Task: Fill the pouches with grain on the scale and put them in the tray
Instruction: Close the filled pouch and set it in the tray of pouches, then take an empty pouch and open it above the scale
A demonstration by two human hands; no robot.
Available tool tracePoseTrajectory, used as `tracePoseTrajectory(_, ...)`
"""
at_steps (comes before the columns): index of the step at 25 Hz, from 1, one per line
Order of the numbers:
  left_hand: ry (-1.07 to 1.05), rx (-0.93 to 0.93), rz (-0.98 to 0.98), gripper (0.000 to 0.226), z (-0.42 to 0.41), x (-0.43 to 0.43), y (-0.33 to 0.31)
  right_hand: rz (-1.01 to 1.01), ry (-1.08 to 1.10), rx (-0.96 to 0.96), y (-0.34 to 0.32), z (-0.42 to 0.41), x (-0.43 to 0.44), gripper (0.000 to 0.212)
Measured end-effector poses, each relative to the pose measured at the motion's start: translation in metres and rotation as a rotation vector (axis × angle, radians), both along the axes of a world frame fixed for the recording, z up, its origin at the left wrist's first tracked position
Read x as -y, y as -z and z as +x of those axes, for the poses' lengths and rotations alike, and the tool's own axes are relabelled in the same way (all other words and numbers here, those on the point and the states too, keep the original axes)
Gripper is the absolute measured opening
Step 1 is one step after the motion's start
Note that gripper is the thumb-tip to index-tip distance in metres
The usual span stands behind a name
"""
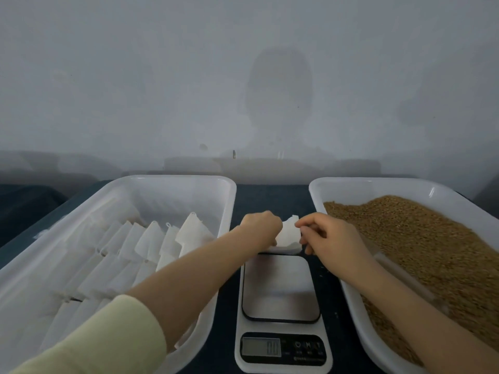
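Hands meet at the far edge of the scale [280,314], both on one white pouch [289,236]. Left hand [260,225] comes in from the lower left, forearm stretched diagonally over the near corner of the left tray [228,190], pale yellow sleeve [108,338] pushed up near the elbow. Knuckles face up, fingers curled down and closed on the pouch's left edge — fingertips themselves hidden under the hand. Right hand [328,233] reaches in from the lower right, bare forearm crossing the inner rim of the right tray [314,187]. Its thumb and forefinger pinch the pouch's upper right corner; the other fingers are bent loosely below, near the pouch's lower right edge — can't tell whether they touch it.

Pouch sits between the two hands, upright-ish, its bottom edge at or just past the back rim of the scale's steel platform. Can't tell whether it rests on the platform or is held just above it. Whether it has grain in it isn't visible.

Left tray holds rows of flat white pouches [151,241], overlapping, leaning toward the far end. Right tray is filled with brown grain [405,238]. Scale stands between the trays on a dark tabletop [270,195], display [260,346] at the near end, reading not legible.
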State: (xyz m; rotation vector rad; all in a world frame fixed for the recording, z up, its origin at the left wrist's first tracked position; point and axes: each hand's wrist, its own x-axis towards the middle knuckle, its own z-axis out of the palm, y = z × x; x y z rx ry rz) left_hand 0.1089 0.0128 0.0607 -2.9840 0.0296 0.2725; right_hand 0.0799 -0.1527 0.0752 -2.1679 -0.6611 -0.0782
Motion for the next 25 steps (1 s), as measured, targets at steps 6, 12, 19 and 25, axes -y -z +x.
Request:
tracePoseTrajectory(6, 0.083, -0.135, 0.203, 0.020, 0.006, 0.007, 0.011, -0.101, -0.004, 0.010, 0.000, -0.001, -0.001, 0.016)
tracePoseTrajectory(12, 0.079, 0.012, 0.171, 0.014, 0.003, 0.012, 0.011, -0.113, 0.002, 0.002, 0.003, 0.000, -0.002, 0.016)
tracePoseTrajectory(19, -0.192, 0.067, -0.297, 0.023, -0.004, -0.014, -0.010, -0.087, -0.011, -0.009, 0.002, 0.000, 0.000, 0.016)
tracePoseTrajectory(25, -0.354, 0.348, -0.956, 0.010, -0.049, -0.032, -0.029, -0.096, 0.005, 0.054, 0.004, -0.003, 0.000, 0.016)
